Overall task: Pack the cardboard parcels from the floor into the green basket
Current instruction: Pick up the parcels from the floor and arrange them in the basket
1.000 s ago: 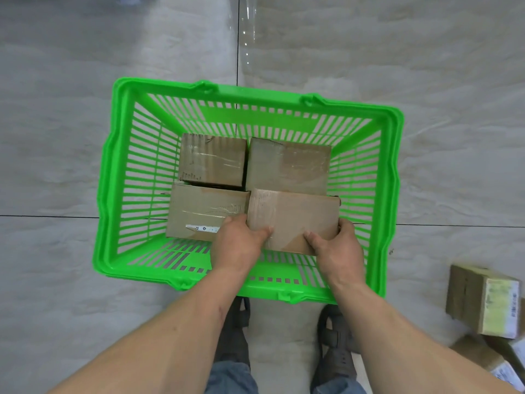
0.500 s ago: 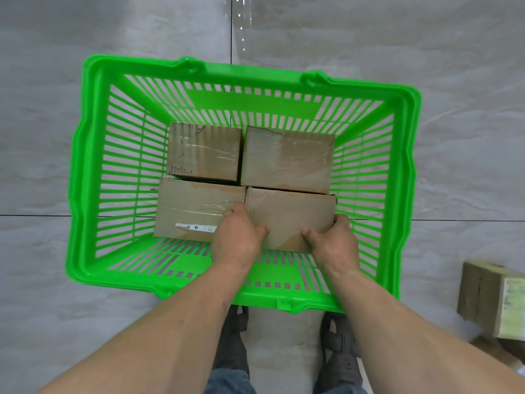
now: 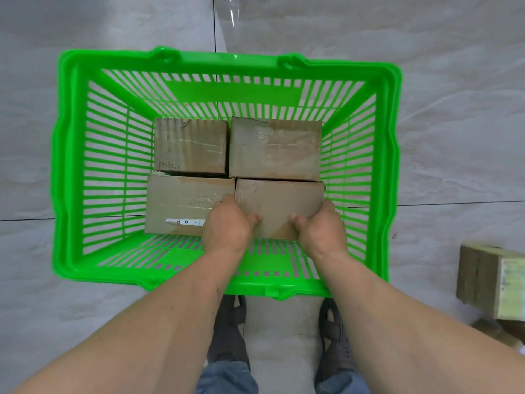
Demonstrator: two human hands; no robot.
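The floor (image 3: 454, 109) is pale grey glossy tile with faint marbled streaks and thin dark grout lines. On it stands the green basket (image 3: 68, 172), a rectangular plastic crate with slotted walls and a slotted bottom. Four cardboard parcels lie flat inside, packed two by two and touching. The near-right parcel (image 3: 279, 200) is held at its near edge: the left hand (image 3: 227, 227) clasps its near-left corner, thumb on top, and the right hand (image 3: 321, 227) clasps its near-right corner the same way. Beside it the near-left parcel (image 3: 184, 204) bears a narrow white label strip. Behind sit the far-left parcel (image 3: 191, 146) and the far-right parcel (image 3: 274, 149), both creased brown cardboard under shiny clear tape. Another loose parcel (image 3: 491, 277) rests on the floor, well apart to the right of the basket.
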